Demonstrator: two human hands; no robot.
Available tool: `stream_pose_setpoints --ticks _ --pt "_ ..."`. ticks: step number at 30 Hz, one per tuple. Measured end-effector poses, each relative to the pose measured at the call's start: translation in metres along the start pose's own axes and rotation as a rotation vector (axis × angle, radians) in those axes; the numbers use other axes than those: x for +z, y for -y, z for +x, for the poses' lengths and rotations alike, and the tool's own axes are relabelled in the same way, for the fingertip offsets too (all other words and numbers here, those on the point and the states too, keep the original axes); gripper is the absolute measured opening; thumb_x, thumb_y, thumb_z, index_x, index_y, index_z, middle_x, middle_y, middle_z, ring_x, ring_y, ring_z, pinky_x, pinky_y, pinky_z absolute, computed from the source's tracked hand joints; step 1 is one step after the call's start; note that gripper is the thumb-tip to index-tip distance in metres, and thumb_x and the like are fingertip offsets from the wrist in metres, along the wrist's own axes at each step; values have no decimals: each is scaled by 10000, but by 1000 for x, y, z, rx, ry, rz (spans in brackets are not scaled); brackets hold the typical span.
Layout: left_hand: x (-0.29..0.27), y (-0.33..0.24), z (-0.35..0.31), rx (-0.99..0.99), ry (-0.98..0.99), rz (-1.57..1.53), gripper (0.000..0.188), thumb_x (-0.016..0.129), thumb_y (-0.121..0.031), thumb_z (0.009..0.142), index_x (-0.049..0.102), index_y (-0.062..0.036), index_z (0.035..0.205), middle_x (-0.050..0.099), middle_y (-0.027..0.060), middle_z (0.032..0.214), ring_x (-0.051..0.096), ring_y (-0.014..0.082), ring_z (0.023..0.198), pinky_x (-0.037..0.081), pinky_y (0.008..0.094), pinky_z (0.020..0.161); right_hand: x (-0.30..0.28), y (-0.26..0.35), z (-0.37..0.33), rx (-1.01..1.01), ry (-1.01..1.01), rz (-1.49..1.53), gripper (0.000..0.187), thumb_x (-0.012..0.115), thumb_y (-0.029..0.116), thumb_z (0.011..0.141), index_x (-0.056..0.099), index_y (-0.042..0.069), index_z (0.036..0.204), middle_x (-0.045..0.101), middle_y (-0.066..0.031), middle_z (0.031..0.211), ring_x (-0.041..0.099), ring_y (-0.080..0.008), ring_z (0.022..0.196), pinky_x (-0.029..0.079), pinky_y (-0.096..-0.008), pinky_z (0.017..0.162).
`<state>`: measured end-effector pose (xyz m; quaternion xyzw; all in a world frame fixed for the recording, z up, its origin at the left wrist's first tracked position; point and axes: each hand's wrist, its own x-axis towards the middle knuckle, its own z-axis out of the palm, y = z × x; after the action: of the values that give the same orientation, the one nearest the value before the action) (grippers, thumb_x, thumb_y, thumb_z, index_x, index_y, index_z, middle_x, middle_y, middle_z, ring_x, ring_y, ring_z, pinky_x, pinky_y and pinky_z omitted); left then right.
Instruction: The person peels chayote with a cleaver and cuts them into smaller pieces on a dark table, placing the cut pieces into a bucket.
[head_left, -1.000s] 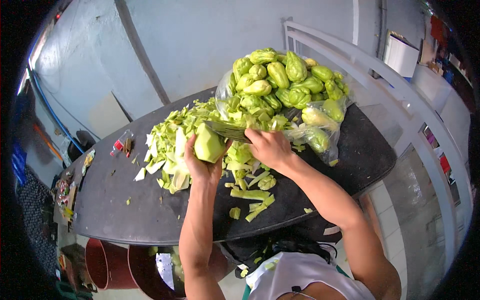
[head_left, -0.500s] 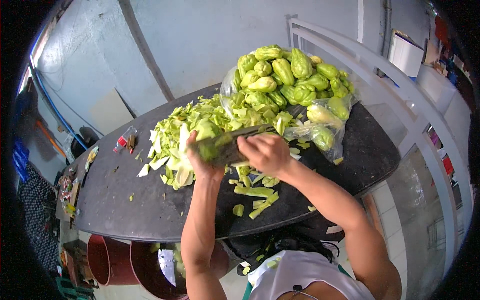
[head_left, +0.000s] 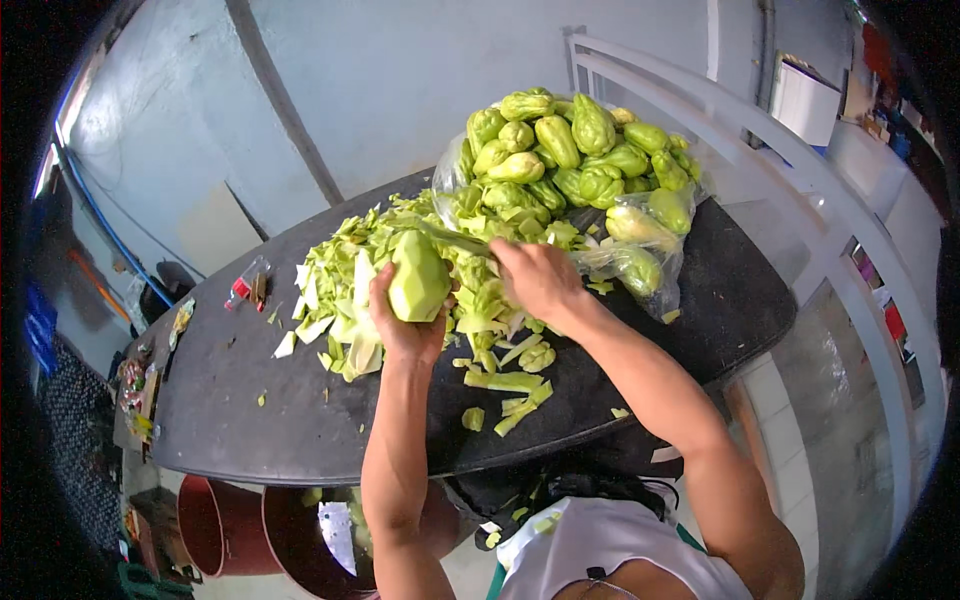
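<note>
A pale green chayote [head_left: 419,277], its visible side peeled into flat facets, stands upright in my left hand [head_left: 410,335], whose fingers wrap round its lower part. My right hand [head_left: 540,283] grips a knife [head_left: 458,240]; the blade points left, close to the top of the chayote, and the handle is hidden in my fist. Whether the blade touches the chayote I cannot tell. Beneath and behind both hands spreads a heap of green peelings [head_left: 330,285]. Longer strips [head_left: 505,382] lie nearer to me on the dark table [head_left: 250,390].
Many unpeeled chayotes [head_left: 560,140] are piled in a clear plastic bag [head_left: 668,285] at the back right. A white metal railing [head_left: 800,205] runs along the right. Dark red tubs [head_left: 225,525] stand under the table's front edge. Small wrappers [head_left: 245,285] lie at the left.
The knife blade, earlier broad across the front of the chayote, has swung up and away to its top right. The chayote's peeled face now shows.
</note>
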<state>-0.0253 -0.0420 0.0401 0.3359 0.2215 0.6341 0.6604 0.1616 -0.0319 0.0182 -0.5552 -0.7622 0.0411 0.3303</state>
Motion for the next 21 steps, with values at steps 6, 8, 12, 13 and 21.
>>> stream_pose_setpoints --ticks 6,8,12,13,21 --pt "-10 0 4 12 -72 -131 503 515 -478 913 586 -62 1186 664 116 971 619 225 705 494 267 535 2 0 -15 -286 -303 -17 158 617 39 813 569 69 961 679 -122 745 683 -297 630 535 -382 491" --pt "-9 -2 7 10 -78 -173 469 547 -470 927 598 -80 1183 675 54 1000 641 204 785 531 293 597 4 6 -13 -518 -489 38 151 613 -5 760 517 71 850 642 -88 668 679 -264 583 534 -377 462" --pt "-22 4 5 13 -31 -153 514 473 -526 942 623 -86 1162 682 79 1102 670 239 958 557 394 835 1 27 -20 -708 -513 -100 357 687 44 684 629 -4 1033 648 -46 746 673 -212 641 560 -341 574" --pt "-25 3 5 -19 23 -166 526 458 -536 942 627 -88 1161 681 84 1113 670 244 960 555 404 845 2 28 -21 -709 -512 -101 357 687 44 684 629 -4 1033 648 -46 746 673 -212 641 560 -341 574" --pt "-4 -4 8 -8 -7 -301 467 473 -473 951 585 -76 1170 649 81 952 616 214 677 504 232 495 15 -13 -5 -374 -377 -133 129 622 -28 770 552 61 834 657 -90 670 623 -216 491 505 -336 402"
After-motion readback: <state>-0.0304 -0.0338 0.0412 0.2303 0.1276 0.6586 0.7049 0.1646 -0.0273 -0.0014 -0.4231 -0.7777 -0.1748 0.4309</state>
